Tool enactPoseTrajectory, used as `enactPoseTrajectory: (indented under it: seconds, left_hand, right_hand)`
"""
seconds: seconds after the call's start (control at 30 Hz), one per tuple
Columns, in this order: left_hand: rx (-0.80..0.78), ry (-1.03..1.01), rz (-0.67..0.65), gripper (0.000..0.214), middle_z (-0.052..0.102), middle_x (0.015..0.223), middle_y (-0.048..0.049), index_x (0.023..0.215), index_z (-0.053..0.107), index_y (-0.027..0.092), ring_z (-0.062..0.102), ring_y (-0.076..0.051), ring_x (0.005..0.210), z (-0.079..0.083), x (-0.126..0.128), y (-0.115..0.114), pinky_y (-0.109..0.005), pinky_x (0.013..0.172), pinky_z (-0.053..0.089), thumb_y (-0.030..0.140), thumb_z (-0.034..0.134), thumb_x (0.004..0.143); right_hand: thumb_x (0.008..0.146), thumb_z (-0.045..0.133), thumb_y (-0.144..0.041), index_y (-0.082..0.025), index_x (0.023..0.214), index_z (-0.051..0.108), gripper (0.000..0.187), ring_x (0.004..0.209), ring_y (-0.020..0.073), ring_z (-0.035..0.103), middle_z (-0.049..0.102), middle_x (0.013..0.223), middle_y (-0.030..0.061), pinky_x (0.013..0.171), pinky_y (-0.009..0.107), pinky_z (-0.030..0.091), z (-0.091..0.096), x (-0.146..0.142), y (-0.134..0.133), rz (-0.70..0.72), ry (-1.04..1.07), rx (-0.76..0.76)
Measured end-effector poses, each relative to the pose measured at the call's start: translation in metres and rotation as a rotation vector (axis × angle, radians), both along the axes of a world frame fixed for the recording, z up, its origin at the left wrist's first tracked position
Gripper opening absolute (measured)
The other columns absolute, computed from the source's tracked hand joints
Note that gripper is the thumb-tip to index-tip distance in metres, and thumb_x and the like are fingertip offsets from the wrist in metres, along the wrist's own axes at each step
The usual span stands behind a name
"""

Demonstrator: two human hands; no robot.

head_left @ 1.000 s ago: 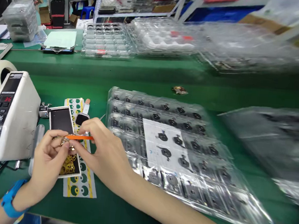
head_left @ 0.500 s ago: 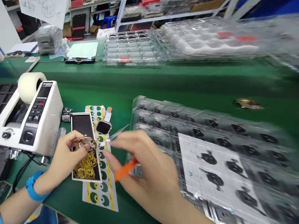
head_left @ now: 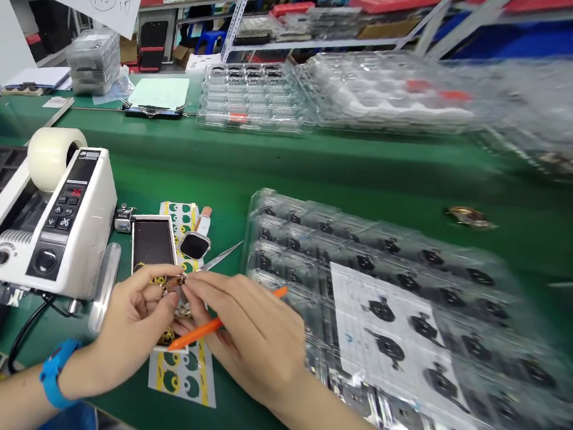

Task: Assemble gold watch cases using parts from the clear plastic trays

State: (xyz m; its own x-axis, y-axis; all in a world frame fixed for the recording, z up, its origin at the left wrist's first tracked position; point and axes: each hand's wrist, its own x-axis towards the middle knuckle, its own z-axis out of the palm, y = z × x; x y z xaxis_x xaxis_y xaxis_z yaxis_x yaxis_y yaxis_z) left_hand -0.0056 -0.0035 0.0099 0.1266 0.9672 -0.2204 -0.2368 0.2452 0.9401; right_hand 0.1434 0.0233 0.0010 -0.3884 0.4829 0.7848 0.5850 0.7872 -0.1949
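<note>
My left hand [head_left: 131,325] is closed on a small gold-coloured metal watch case [head_left: 174,287], largely hidden by fingers. At its upper edge the fingertips of my right hand [head_left: 255,339] meet it in a pinch. An orange pen-like stick [head_left: 200,332] lies through my right hand, its tip pointing down to the left. Beneath both hands is a narrow white-rimmed box [head_left: 154,240] with a dark inside and yellow ring-like pieces. Under the box lies a sheet of yellow and green stickers [head_left: 182,380]. A square-faced watch [head_left: 195,245] and a pointed metal blade [head_left: 223,256] lie just beyond.
A white tape dispenser [head_left: 80,224] stands at left, with a clear tube [head_left: 106,286] beside it. Stacked clear trays of dark parts [head_left: 411,279] fill the right, with a printed sheet [head_left: 353,314] among them. Farther back are a clipboard [head_left: 159,93] and more clear trays [head_left: 256,98].
My right hand has moved left to meet the watch case in my left hand and pinches at its edge. The orange stick came along with it. The view has shifted slightly.
</note>
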Motion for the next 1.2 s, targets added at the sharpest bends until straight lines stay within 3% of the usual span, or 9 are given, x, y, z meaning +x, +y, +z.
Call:
enactPoseTrajectory:
  seconds: [0.17, 0.43, 0.6, 0.8, 0.97, 1.07, 1.2]
  left_hand:
    - [0.042, 0.061, 0.045, 0.031, 0.060, 0.056, 0.0040, 0.105, 0.065, 0.015, 0.064, -0.012, 0.054, -0.008, 0.001, -0.003, -0.023, 0.061, 0.060, 0.031, 0.071, 0.079]
    - [0.221, 0.282, 0.051, 0.025, 0.068, 0.064, -0.0012, 0.108, 0.069, 0.017, 0.065, -0.015, 0.056, -0.017, -0.002, -0.008, -0.024, 0.059, 0.059, 0.024, 0.061, 0.086]
    - [0.276, 0.254, 0.053, 0.024, 0.073, 0.073, -0.0031, 0.108, 0.067, 0.016, 0.070, -0.014, 0.064, -0.017, 0.000, -0.009, -0.019, 0.063, 0.058, 0.016, 0.055, 0.087]
    - [0.216, 0.179, 0.038, 0.022, 0.073, 0.074, 0.0000, 0.107, 0.066, 0.020, 0.069, -0.010, 0.066, -0.016, 0.001, -0.008, -0.013, 0.061, 0.054, 0.016, 0.056, 0.088]
    - [0.079, 0.038, 0.054, 0.017, 0.069, 0.065, 0.0036, 0.098, 0.063, 0.018, 0.065, -0.007, 0.060, -0.013, 0.000, -0.001, -0.012, 0.057, 0.051, 0.019, 0.067, 0.082]
    - [-0.051, -0.075, 0.056, 0.025, 0.067, 0.061, 0.0039, 0.084, 0.058, 0.016, 0.063, -0.007, 0.055, -0.011, 0.000, 0.004, -0.014, 0.056, 0.052, 0.028, 0.077, 0.074]
    - [-0.101, -0.131, 0.067, 0.037, 0.065, 0.060, 0.0043, 0.073, 0.055, 0.016, 0.063, -0.009, 0.053, -0.007, -0.003, 0.010, -0.018, 0.054, 0.054, 0.038, 0.083, 0.065]
  right_hand:
    - [0.089, 0.053, -0.005, -0.011, 0.094, 0.060, 0.010, 0.059, 0.0173, 0.061, 0.073, 0.079, 0.0124, 0.052, 0.029, 0.045, -0.008, 0.002, 0.003, 0.028, -0.027, 0.126]
    - [0.093, 0.051, -0.010, -0.007, 0.093, 0.061, 0.011, 0.058, 0.0189, 0.060, 0.074, 0.081, 0.0167, 0.049, 0.031, 0.041, -0.007, 0.004, 0.002, 0.040, -0.124, 0.157]
    - [0.094, 0.048, -0.009, -0.005, 0.092, 0.061, 0.014, 0.057, 0.0195, 0.061, 0.074, 0.079, 0.0181, 0.047, 0.031, 0.038, -0.008, 0.003, 0.000, 0.027, -0.131, 0.191]
    - [0.096, 0.046, -0.012, -0.005, 0.095, 0.061, 0.016, 0.057, 0.0193, 0.062, 0.074, 0.081, 0.0183, 0.047, 0.031, 0.038, -0.009, 0.001, -0.001, 0.001, -0.155, 0.209]
    - [0.092, 0.054, -0.010, -0.013, 0.095, 0.057, 0.006, 0.063, 0.0180, 0.063, 0.073, 0.081, 0.0109, 0.055, 0.030, 0.045, -0.010, -0.003, 0.000, -0.040, -0.098, 0.076]
    - [0.092, 0.055, -0.015, -0.018, 0.098, 0.054, 0.007, 0.064, 0.0155, 0.062, 0.070, 0.083, 0.0071, 0.055, 0.027, 0.047, -0.002, 0.000, -0.003, -0.002, 0.008, -0.158]
    - [0.094, 0.051, -0.019, -0.021, 0.098, 0.052, 0.005, 0.053, 0.0103, 0.048, 0.061, 0.079, 0.0016, 0.047, 0.023, 0.040, 0.014, 0.012, -0.002, 0.023, 0.159, -0.409]
